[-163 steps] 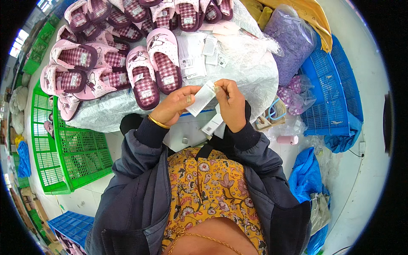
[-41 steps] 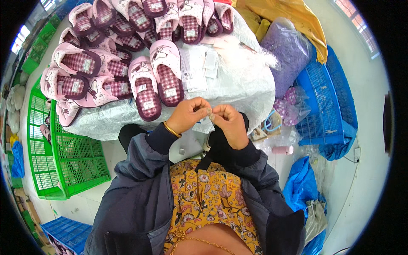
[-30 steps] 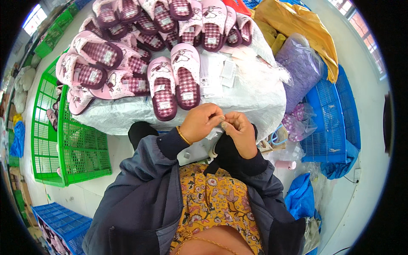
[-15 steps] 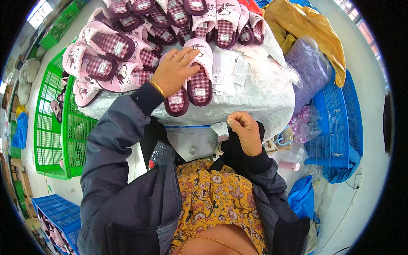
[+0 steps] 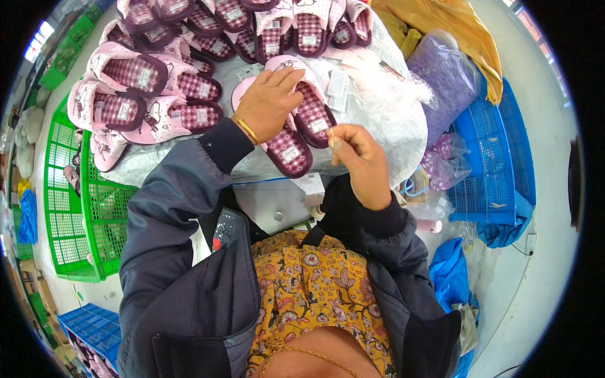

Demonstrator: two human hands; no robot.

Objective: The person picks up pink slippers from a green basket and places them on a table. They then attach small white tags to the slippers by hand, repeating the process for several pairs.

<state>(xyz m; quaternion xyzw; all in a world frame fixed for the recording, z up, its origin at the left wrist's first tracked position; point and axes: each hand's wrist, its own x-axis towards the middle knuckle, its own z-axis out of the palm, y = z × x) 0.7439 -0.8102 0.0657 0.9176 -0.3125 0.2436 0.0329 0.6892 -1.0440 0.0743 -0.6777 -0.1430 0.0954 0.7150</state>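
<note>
A pair of pink slippers with plum checked insoles lies on the plastic-covered table, toes pointing away. My left hand (image 5: pixel 268 104) rests over their uppers, fingers stretched out and lying flat. The left slipper (image 5: pixel 290 153) is partly hidden under that hand; the right slipper (image 5: pixel 313 113) shows its insole with a white label. My right hand (image 5: pixel 359 157) is beside the right slipper's heel, thumb and forefinger pinched around something thin and pale, too small to name. White paper tags (image 5: pixel 338 85) lie just beyond the pair.
Several more pink slippers (image 5: pixel 135 75) are heaped at the table's left and far side. A green crate (image 5: pixel 104 217) stands left. On the right are a blue crate (image 5: pixel 485 195), a bag of purple material (image 5: pixel 444 85) and a yellow cloth (image 5: pixel 460 31). A white card (image 5: pixel 309 184) hangs at the near edge.
My right hand has risen from below the table edge to the right slipper's heel. The slipper pair under my left hand has turned, its heels swinging to the right.
</note>
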